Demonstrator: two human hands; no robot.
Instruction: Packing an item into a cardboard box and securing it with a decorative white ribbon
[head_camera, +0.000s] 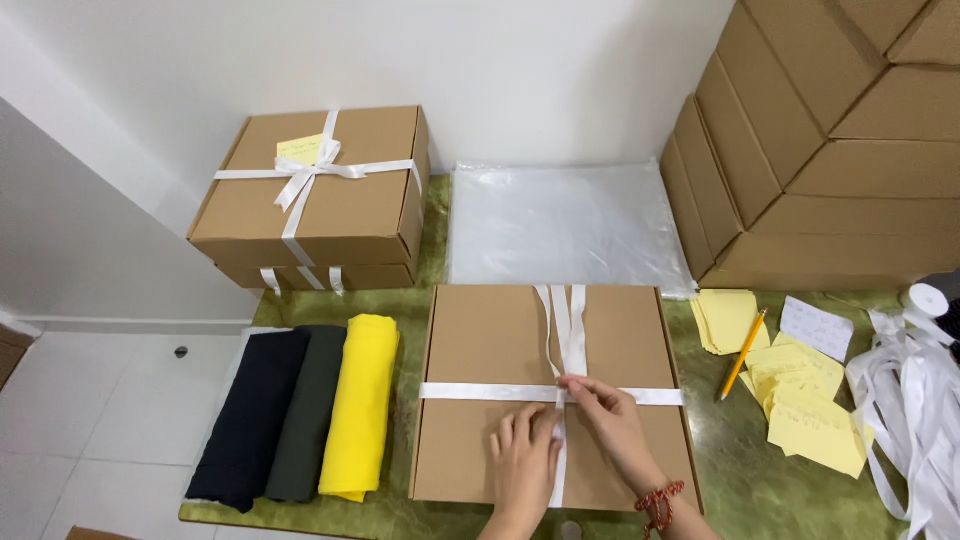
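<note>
**Ribbon crossing on flat box, knot not yet made**

Step in hand, as I read it: tying the white ribbon (560, 394) around the flat cardboard box (500, 340) on the green counter (740, 470). Ribbon ran across the lid and lengthwise, crossing just under the right hand (610, 415).

Right grip: fingertips pinched together on the ribbon at the crossing, two loose tails running away from it toward the far edge of the box. Left hand (522, 460) lay flat just beside it, fingers spread, pressing the lid and the lengthwise strand; not clamped on anything I could see.

Next move, by my judgement, called for holding tension at the crossing while the tails got looped; slack there would let the cross band slide.

Around the grips: folded cloths, black, grey and yellow (362, 405), well to the left. Finished beribboned box (330, 190) far left and beyond. Clear plastic bags (560, 220) beyond the box. Yellow notes (815, 425), pencil (743, 353) and loose ribbon pile (915, 400) to the right.
</note>
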